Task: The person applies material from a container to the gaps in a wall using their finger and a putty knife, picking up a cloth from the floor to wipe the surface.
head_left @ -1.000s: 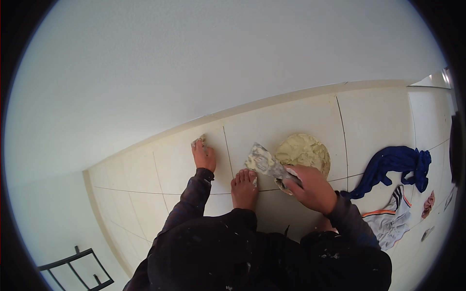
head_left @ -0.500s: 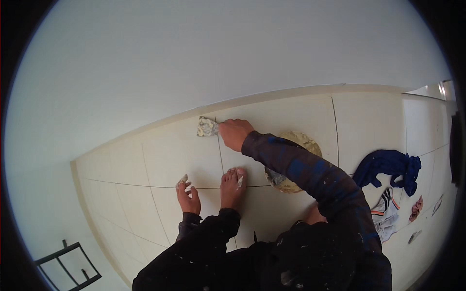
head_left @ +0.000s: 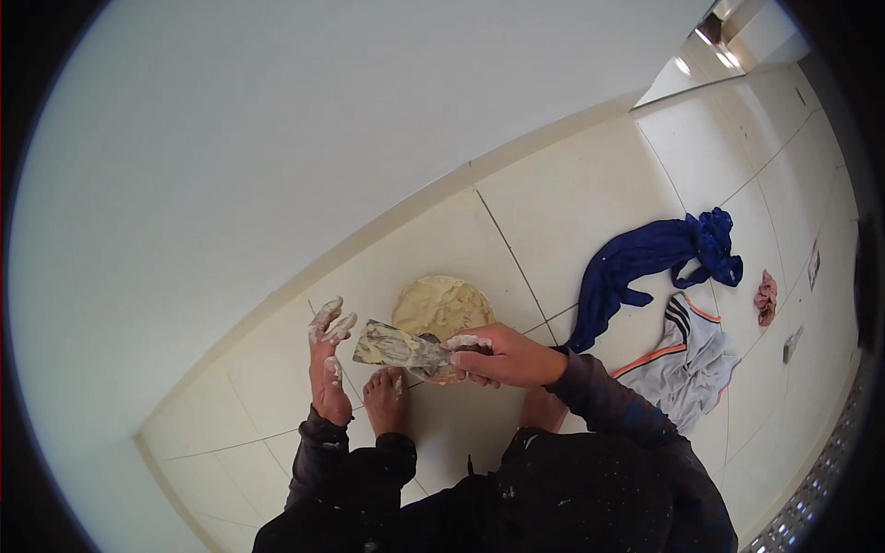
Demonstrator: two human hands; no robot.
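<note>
My right hand (head_left: 502,355) is wrapped round a putty knife (head_left: 392,347), whose wide blade is smeared with pale paste and points left. Beneath and just beyond the knife stands a round tub (head_left: 436,376) holding cream-coloured putty (head_left: 444,304); the blade and hand cover part of its near side. To the left of the blade my left hand (head_left: 330,364) is raised with its fingers apart, white paste caked on the fingertips. It holds nothing and appears close to the blade's edge without touching it.
A pale wall (head_left: 277,166) with a skirting runs along the tiled floor (head_left: 590,203). My bare feet (head_left: 387,401) are close to the tub. On the right lie a dark blue garment (head_left: 636,253), a grey-white garment with orange trim (head_left: 687,359) and a crumpled pink cloth (head_left: 766,300).
My right hand has drawn the putty knife back from near the wall's foot to over the tub. My left hand has risen towards the blade. The view has swung right.
</note>
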